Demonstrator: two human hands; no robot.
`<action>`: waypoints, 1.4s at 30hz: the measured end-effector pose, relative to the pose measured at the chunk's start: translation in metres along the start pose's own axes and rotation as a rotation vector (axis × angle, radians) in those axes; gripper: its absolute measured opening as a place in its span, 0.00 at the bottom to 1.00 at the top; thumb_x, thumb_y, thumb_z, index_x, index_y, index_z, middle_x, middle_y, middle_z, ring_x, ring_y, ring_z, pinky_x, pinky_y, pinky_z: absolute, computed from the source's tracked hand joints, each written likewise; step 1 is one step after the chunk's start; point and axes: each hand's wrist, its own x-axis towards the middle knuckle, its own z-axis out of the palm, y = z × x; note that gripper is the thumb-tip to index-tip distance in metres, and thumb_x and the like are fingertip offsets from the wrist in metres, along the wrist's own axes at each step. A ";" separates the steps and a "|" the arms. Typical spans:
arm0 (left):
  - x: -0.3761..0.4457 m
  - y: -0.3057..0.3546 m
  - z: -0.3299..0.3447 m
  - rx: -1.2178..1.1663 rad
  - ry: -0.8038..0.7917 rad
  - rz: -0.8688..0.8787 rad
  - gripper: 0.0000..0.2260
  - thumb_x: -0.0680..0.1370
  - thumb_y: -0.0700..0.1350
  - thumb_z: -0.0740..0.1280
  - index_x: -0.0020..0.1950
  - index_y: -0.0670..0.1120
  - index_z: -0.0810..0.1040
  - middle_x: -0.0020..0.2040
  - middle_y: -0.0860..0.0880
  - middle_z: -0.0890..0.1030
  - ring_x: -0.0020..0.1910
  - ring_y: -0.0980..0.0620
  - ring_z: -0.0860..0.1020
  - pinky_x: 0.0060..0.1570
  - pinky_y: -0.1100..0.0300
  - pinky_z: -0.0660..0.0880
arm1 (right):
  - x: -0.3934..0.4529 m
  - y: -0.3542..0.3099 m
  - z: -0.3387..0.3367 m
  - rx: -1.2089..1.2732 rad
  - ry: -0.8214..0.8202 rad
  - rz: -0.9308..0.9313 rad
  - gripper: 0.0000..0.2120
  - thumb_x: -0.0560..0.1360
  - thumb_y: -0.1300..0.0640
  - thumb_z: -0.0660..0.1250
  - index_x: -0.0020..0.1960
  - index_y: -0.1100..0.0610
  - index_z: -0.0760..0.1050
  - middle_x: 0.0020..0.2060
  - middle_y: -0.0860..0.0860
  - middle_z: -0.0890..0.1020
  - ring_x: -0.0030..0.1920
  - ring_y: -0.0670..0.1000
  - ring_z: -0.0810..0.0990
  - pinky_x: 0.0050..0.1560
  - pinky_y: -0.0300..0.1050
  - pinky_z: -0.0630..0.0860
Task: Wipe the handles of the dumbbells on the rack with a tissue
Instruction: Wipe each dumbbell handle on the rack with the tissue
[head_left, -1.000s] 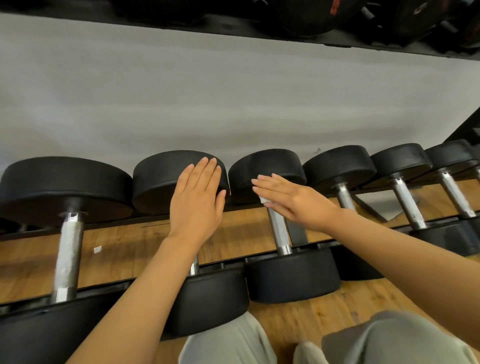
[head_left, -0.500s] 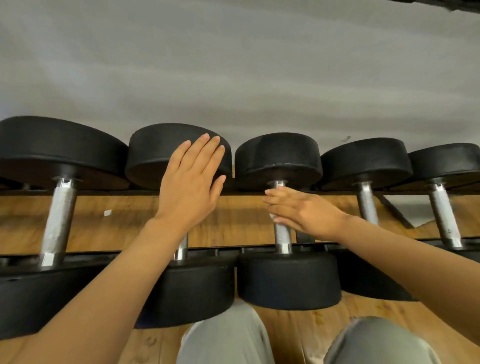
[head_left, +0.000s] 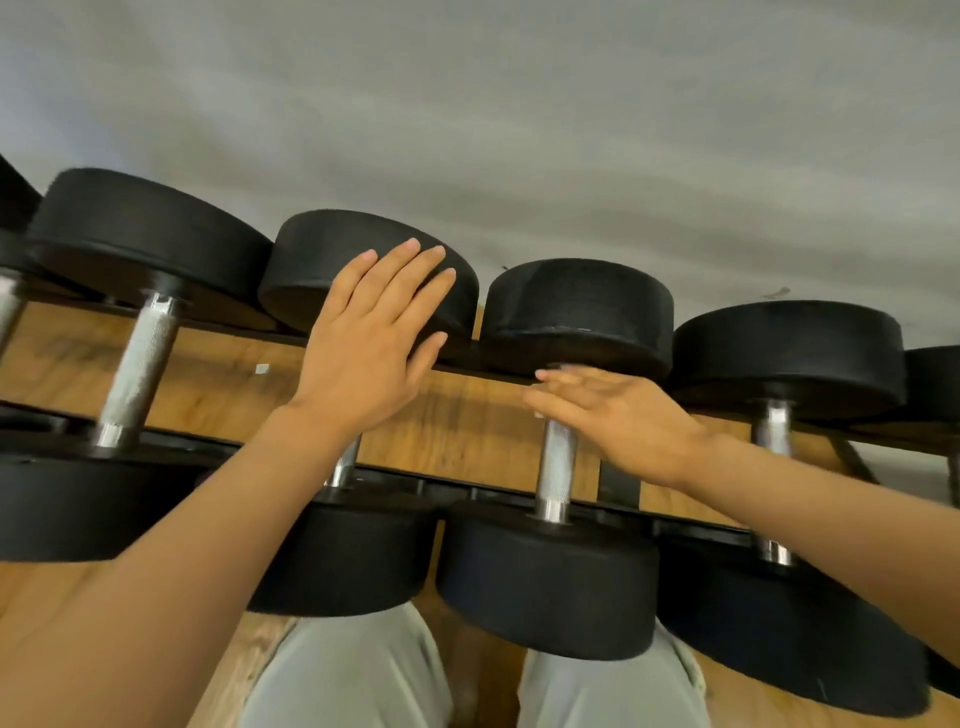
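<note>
A row of black dumbbells with knurled steel handles lies across a low rack (head_left: 452, 486). My left hand (head_left: 374, 338) rests flat, fingers straight, on the far head of one dumbbell (head_left: 322, 260), hiding most of its handle. My right hand (head_left: 618, 415), blurred, lies with straight fingers over the top of the neighbouring dumbbell's handle (head_left: 555, 467), just below its far head (head_left: 582, 306). A small white sliver, probably the tissue (head_left: 539, 414), shows under those fingers; the rest of it is hidden.
More dumbbells flank these: one with a bare handle (head_left: 137, 369) on the left, another handle (head_left: 774, 431) on the right. A grey wall (head_left: 519, 130) rises behind the rack. Wooden floor shows between the rails, and my knees in grey trousers (head_left: 353, 675) are below.
My right hand slid down the handle and is now back up near the far head. My left hand stays on the same dumbbell head. The camera has moved closer and tilted.
</note>
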 end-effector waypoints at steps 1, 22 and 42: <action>0.000 0.001 -0.001 -0.004 0.000 -0.004 0.24 0.82 0.52 0.60 0.76 0.44 0.69 0.76 0.44 0.68 0.77 0.45 0.62 0.77 0.48 0.53 | -0.003 -0.005 0.002 -0.011 0.026 -0.002 0.33 0.62 0.72 0.76 0.65 0.58 0.77 0.60 0.58 0.81 0.62 0.58 0.79 0.64 0.50 0.65; -0.007 0.028 -0.014 -0.063 -0.076 -0.188 0.21 0.82 0.46 0.59 0.76 0.44 0.69 0.78 0.45 0.66 0.79 0.46 0.60 0.78 0.48 0.51 | 0.008 0.014 0.002 0.054 -0.061 -0.155 0.13 0.67 0.66 0.73 0.51 0.59 0.83 0.49 0.54 0.84 0.54 0.56 0.82 0.68 0.44 0.62; -0.007 0.029 -0.013 -0.076 -0.079 -0.212 0.22 0.82 0.46 0.61 0.76 0.45 0.69 0.78 0.45 0.65 0.79 0.46 0.59 0.79 0.49 0.50 | -0.031 -0.024 0.019 0.261 0.073 -0.157 0.21 0.83 0.51 0.52 0.60 0.58 0.81 0.58 0.53 0.82 0.63 0.52 0.78 0.76 0.42 0.54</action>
